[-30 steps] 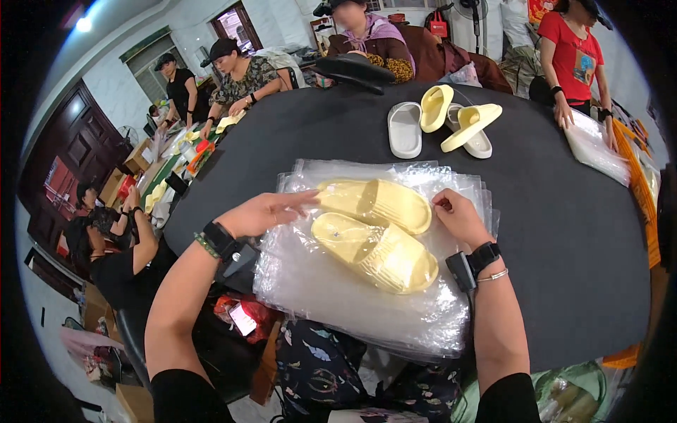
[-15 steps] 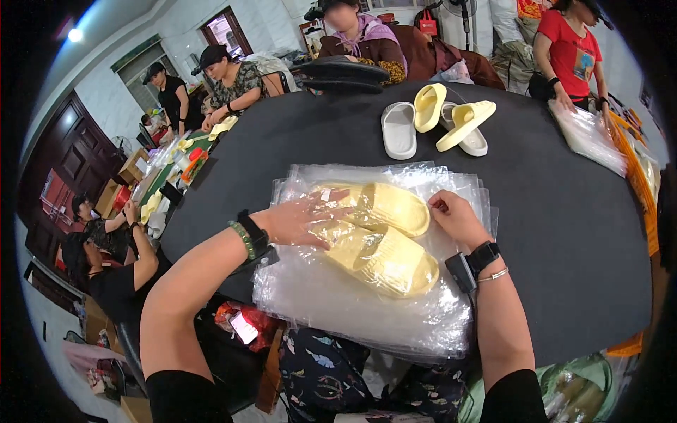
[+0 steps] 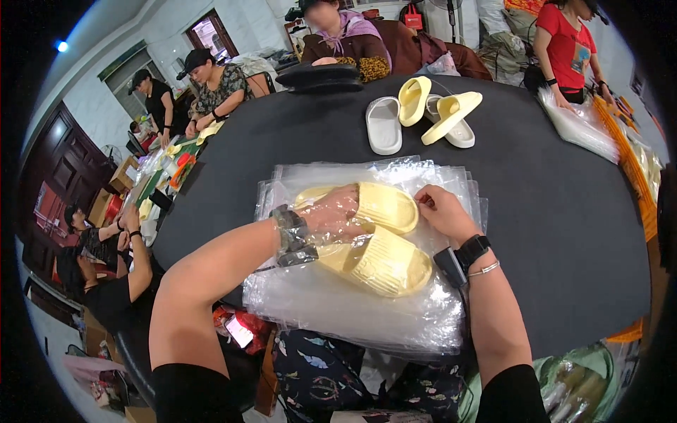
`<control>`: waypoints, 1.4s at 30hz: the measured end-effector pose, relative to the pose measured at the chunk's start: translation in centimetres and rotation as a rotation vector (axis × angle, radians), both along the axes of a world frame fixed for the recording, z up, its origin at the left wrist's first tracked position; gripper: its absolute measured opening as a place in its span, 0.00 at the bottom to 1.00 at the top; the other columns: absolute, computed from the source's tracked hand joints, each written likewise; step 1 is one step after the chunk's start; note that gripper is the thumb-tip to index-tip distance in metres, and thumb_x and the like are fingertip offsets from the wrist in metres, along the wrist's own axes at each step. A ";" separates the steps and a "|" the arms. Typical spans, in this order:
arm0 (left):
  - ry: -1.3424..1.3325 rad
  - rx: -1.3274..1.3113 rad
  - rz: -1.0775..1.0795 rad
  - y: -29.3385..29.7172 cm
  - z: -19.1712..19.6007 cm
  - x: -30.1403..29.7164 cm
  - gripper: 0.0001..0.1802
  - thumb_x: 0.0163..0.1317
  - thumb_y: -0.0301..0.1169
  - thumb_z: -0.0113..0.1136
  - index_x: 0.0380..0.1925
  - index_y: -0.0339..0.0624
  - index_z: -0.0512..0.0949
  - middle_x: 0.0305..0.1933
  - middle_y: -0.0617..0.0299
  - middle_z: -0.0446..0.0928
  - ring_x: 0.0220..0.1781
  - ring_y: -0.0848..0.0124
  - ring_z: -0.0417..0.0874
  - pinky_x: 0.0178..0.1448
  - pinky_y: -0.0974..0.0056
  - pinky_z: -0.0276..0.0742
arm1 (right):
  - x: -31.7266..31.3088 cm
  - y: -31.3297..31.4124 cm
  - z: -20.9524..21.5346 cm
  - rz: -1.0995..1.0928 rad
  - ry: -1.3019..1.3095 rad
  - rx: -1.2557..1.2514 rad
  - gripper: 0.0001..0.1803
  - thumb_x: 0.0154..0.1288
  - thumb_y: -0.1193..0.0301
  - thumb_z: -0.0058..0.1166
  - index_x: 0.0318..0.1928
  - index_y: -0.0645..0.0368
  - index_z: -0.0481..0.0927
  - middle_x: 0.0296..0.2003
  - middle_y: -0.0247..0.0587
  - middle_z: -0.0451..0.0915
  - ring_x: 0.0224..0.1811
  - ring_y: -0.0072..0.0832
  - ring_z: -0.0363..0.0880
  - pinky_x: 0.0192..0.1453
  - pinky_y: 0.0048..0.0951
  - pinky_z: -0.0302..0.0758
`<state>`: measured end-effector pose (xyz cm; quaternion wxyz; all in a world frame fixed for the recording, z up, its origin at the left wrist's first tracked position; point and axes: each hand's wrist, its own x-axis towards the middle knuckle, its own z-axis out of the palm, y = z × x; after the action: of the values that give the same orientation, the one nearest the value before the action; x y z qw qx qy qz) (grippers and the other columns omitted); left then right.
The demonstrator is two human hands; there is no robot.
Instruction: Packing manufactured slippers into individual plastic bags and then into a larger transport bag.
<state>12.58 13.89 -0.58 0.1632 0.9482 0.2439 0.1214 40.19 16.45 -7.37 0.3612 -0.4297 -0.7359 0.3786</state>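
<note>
A pair of pale yellow slippers (image 3: 392, 262) lies inside a clear plastic bag (image 3: 300, 282), on a stack of similar bags. My left hand (image 3: 331, 213) reaches into this bag up to the wrist, with plastic over its back and wristbands. Its fingers stretch toward the straps, and the tips are partly hidden at the far slipper. Beside the slippers' toes, my right hand (image 3: 446, 215) is closed in a pinch at the bag's right side. The film between its fingers is hard to see.
On the dark table (image 3: 557, 233), loose grey slippers (image 3: 384, 127) and yellow slippers (image 3: 451, 116) lie at the far side. A black cap-like object (image 3: 321, 79) sits behind them. At right, a person in red (image 3: 568, 49) handles more clear bags (image 3: 582, 130). Other people work at left.
My left hand has slid right, deeper into the bag, and now reaches the slippers' straps. My right hand stays near the toes. The whole view has shifted slightly.
</note>
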 end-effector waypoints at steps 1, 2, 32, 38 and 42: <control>0.012 -0.082 0.101 -0.2 -0.1 0.1 0.30 0.56 0.41 0.67 0.59 0.42 0.75 0.64 0.47 0.72 0.66 0.48 0.69 0.71 0.51 0.64 | 0.0 0.1 -0.2 -0.001 -0.005 0.036 0.07 0.63 0.76 0.58 0.41 0.66 0.80 0.35 0.47 0.81 0.35 0.33 0.81 0.42 0.32 0.79; 0.025 -0.163 0.202 -0.4 -0.1 0.2 0.29 0.57 0.37 0.69 0.58 0.42 0.76 0.66 0.48 0.71 0.68 0.49 0.69 0.73 0.51 0.64 | 0.1 0.1 -0.3 -0.006 -0.002 0.035 0.07 0.63 0.76 0.58 0.41 0.66 0.80 0.35 0.47 0.81 0.35 0.33 0.81 0.42 0.32 0.79; -0.157 0.414 1.299 -13.3 12.4 -21.0 0.16 0.52 0.27 0.67 0.43 0.36 0.84 0.38 0.51 0.86 0.37 0.61 0.88 0.42 0.62 0.81 | 1.1 -3.2 2.9 0.261 -0.474 0.068 0.61 0.31 0.51 0.81 0.69 0.52 0.66 0.66 0.48 0.63 0.70 0.45 0.61 0.72 0.44 0.65; -0.111 0.636 1.164 -14.6 17.4 -10.6 0.13 0.51 0.28 0.64 0.37 0.35 0.84 0.38 0.47 0.83 0.42 0.53 0.83 0.48 0.54 0.77 | -0.5 -4.4 3.5 0.209 -0.638 0.130 0.64 0.27 0.51 0.81 0.70 0.51 0.64 0.68 0.47 0.64 0.72 0.47 0.57 0.74 0.48 0.59; -0.029 0.593 0.974 -12.7 12.4 -4.3 0.17 0.49 0.38 0.66 0.34 0.35 0.84 0.37 0.43 0.81 0.45 0.48 0.78 0.51 0.51 0.75 | -0.1 -4.6 3.6 0.192 -0.625 0.137 0.67 0.24 0.53 0.82 0.71 0.52 0.62 0.68 0.48 0.64 0.73 0.48 0.57 0.75 0.49 0.58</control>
<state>8.28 1.15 11.85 -0.1811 0.7300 0.6061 0.2589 40.06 11.84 -3.78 0.1086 -0.4284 -0.8721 0.2102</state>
